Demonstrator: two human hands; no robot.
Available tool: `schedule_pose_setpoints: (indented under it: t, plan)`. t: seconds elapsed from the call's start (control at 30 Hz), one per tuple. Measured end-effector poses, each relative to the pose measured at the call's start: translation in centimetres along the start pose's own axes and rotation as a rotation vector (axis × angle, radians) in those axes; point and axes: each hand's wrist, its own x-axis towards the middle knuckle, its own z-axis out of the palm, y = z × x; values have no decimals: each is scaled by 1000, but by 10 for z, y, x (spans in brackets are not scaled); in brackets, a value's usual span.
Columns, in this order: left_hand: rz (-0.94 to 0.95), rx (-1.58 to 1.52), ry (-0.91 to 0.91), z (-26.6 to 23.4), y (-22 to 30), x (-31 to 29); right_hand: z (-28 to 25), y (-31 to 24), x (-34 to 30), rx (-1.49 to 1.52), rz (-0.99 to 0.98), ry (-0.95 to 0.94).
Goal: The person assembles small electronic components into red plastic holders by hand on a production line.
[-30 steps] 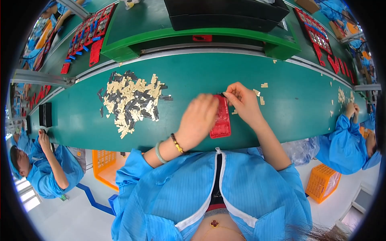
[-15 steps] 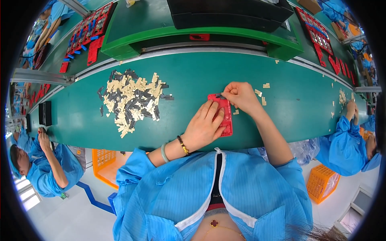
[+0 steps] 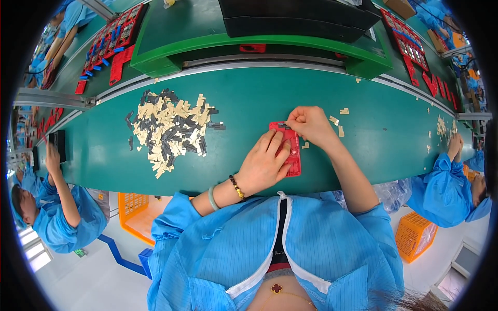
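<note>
A red plastic casing point(image 3: 294, 165) lies on the green table in front of me, its long side running away from me. My left hand point(image 3: 265, 161) holds it down, fingers bent over its left side and thumb near its lower part. At the casing's far end, my right hand point(image 3: 313, 126) is closed, thumb and forefinger pinching at a small black strip point(image 3: 282, 125). The strip rests against the casing's top edge; fingertips partly cover it. Left of my hands is a heap of small beige and black L-shaped pieces point(image 3: 171, 127).
Several loose beige pieces point(image 3: 341, 131) lie right of the casing. A green shelf point(image 3: 202, 45) with a black box point(image 3: 298, 18) stands behind the table. Co-workers in blue sit left point(image 3: 72, 215) and right point(image 3: 441, 184). Orange crates point(image 3: 415, 236) stand below.
My hands and the casing keep nearly the same place, with only a slight shift of the fingers. The left co-worker's hand has moved up and away toward the black box beside it.
</note>
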Motion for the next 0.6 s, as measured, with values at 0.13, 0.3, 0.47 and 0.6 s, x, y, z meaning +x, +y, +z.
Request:
schedule_pose_setpoints:
  t: [0.13, 0.3, 0.47, 0.6]
  plan:
    - [-5, -21, 22, -2, 0, 2, 1, 0, -2, 3, 12, -5]
    - [21, -47, -6, -8, -3, 8, 2, 5, -4, -158, -136, 57]
    - [41, -21, -25, -9, -6, 13, 10, 6, -31, -488, -376, 287]
    - [61, 9, -21, -7, -5, 19, 13, 28, -37, -702, -693, 394]
